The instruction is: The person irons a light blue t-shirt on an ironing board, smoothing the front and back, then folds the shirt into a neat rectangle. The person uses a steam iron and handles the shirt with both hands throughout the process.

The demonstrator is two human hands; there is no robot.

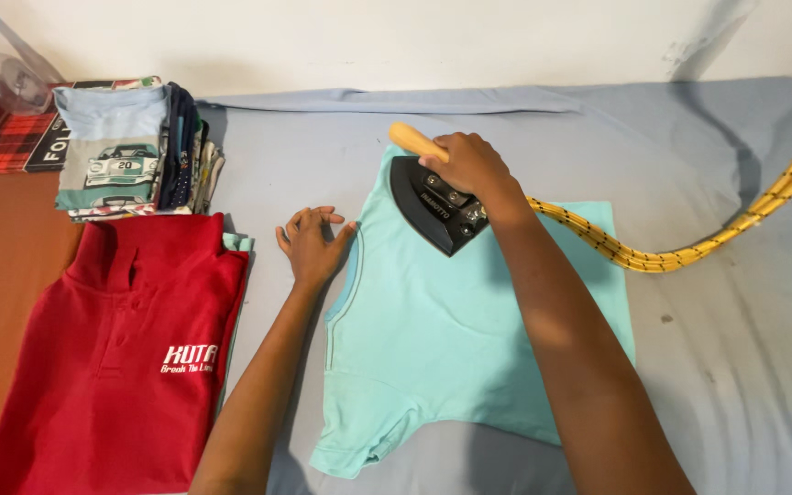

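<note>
Nearest, spread flat mid-surface: turquoise T-shirt (469, 339), neck end toward the far edge. Right hand (471, 165) wrapped tight round the wooden handle of the black iron (437, 206), tip pointing nearward. Left hand (312, 243) flat, fingers splayed, pinning the shirt's left edge.

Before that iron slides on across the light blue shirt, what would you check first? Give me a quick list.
1. Right hand grips the iron by its wooden handle: ok.
2. Left hand flat on the shirt edge, apart from the iron: ok.
3. Light blue shirt lies flat: ok, bottom sleeve slightly rumpled.
4. Yellow cord trails right, off the iron's path: ok.
5. Iron heat: cannot tell.
6. Red shirt lies aside: ok.
</note>
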